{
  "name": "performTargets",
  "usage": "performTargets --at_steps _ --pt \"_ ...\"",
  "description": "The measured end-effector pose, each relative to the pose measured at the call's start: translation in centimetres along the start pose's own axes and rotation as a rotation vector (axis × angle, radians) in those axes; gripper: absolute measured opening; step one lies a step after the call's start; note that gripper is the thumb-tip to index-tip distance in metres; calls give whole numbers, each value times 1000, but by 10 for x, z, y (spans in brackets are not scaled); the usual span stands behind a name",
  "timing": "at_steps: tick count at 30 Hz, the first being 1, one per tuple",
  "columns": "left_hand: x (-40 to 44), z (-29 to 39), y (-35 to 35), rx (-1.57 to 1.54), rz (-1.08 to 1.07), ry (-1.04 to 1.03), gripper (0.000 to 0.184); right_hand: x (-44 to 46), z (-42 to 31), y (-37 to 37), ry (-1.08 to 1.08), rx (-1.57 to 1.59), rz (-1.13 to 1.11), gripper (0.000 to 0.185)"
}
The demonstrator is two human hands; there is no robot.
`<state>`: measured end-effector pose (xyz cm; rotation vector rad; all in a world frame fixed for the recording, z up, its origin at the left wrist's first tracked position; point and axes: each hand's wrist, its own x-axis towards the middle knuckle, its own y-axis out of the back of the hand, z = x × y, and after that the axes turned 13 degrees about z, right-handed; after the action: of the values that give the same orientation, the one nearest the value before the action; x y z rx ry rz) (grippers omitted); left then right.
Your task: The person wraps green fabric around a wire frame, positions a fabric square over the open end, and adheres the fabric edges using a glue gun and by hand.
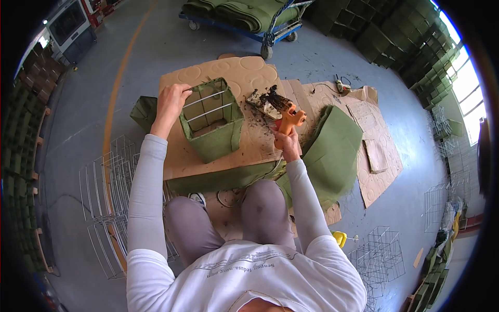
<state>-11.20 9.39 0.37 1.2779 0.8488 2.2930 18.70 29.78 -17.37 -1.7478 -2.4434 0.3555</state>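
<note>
An open green fabric box (215, 135) with white wire rods inside stands on the cardboard in front of me. My left hand (170, 106) pinches its upper left corner. In my right hand (289, 144) is an orange glue gun (292, 118), its handle wrapped by my fingers, right of the box. Beside the gun's tip lies a small board (264, 106) smeared with dark residue. Green fabric sheets (335, 151) lie to the right of my right hand. Another green piece (144, 112) sits behind my left hand.
Wire frames (109, 187) stand at the left, more (382, 260) at the lower right. A blue cart (249, 34) carries green sheets beyond the cardboard (208, 70). A small tool (342, 86) lies at the back right. Stacked green boxes (384, 41) line the far right.
</note>
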Motion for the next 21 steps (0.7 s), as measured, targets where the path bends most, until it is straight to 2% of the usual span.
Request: performTargets --at_steps 5,8,10,12,14,17,18,19,21 --pt "-3 -4 0 32 14 -8 16 -3 -11 -1 -53 35 -4 44" --pt "-2 -6 -3 46 67 -53 15 2 -16 6 37 -34 -54 45" --pt "-5 2 0 37 -25 109 15 -8 -20 12 -145 259 -24 43" --pt "-5 -5 -3 34 9 25 15 -7 -31 19 -206 348 -31 49" --pt "-2 -13 -5 26 37 22 15 -5 -38 21 -260 654 -105 56" --pt "2 -14 -2 85 197 -12 14 2 -43 26 -191 550 -132 64" --pt "3 -7 7 88 219 -9 14 -2 -49 25 -96 445 -147 64" --pt "4 1 15 110 194 -15 14 -7 -55 24 -4 339 -156 65" --pt "-3 11 20 162 188 -37 14 -20 -66 21 12 357 -191 66"
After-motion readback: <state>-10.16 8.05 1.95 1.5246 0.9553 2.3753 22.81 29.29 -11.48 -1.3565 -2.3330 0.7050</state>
